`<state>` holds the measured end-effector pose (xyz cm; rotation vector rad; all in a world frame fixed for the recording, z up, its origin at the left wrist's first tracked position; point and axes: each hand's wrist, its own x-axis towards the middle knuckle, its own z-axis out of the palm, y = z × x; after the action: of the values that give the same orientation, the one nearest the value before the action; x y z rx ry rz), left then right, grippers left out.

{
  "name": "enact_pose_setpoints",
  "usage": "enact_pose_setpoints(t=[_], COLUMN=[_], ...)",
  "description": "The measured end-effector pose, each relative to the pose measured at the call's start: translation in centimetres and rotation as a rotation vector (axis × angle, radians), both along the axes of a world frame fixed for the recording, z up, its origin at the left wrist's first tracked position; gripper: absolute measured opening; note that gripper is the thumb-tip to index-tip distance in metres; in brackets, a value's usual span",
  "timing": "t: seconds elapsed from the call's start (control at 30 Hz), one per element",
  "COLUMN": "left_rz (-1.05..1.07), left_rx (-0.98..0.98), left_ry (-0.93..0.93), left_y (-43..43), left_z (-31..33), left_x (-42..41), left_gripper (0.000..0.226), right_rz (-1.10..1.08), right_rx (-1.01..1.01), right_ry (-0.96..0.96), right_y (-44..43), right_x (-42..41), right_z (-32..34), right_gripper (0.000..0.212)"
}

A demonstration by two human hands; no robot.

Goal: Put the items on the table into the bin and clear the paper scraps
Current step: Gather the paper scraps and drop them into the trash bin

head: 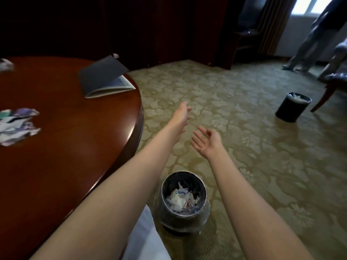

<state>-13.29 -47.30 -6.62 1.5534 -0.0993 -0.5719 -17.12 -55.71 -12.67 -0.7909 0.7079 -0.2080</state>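
Note:
A round dark bin (pixel 185 201) stands on the carpet below my arms, with torn paper scraps (pixel 180 200) inside it. On the red-brown round table (pixel 75 147) at the left lie a pile of paper scraps (pixel 16 126), another scrap (pixel 5 64) at the far left edge, and a grey booklet (pixel 105 77) half open. My left hand (pixel 180 117) reaches out past the table's rim, fingers straight, holding nothing. My right hand (pixel 206 143) is beside it, palm up and empty, over the carpet beyond the bin.
A second black bin (pixel 292 107) with paper in it stands on the carpet at the right. Behind it are a chair leg (pixel 323 98) and a standing person's legs (pixel 308 44). Dark wooden panels (pixel 169 25) close off the back.

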Motion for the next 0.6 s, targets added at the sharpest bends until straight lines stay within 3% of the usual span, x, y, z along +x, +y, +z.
enact_pose_setpoints(t=[0.2, 0.4, 0.5, 0.6], left_rz=[0.099, 0.348, 0.453, 0.572], left_rx=[-0.005, 0.079, 0.192, 0.369], left_ry=[-0.221, -0.341, -0.381, -0.438], left_y=[5.3, 14.6, 20.0, 25.3], left_z=[5.6, 6.5, 6.4, 6.2], left_x=[1.1, 3.6, 4.4, 4.4], left_gripper=[0.044, 0.035, 0.035, 0.04], right_rz=[0.108, 0.258, 0.418, 0.719], right_rx=[-0.03, -0.093, -0.293, -0.79], right_ry=[-0.17, -0.248, -0.26, -0.281], right_y=[5.5, 12.6, 16.8, 21.2], right_x=[2.1, 4.7, 5.5, 5.6], right_z=[6.2, 10.0, 10.7, 10.7], right_gripper=[0.042, 0.043, 0.044, 0.048])
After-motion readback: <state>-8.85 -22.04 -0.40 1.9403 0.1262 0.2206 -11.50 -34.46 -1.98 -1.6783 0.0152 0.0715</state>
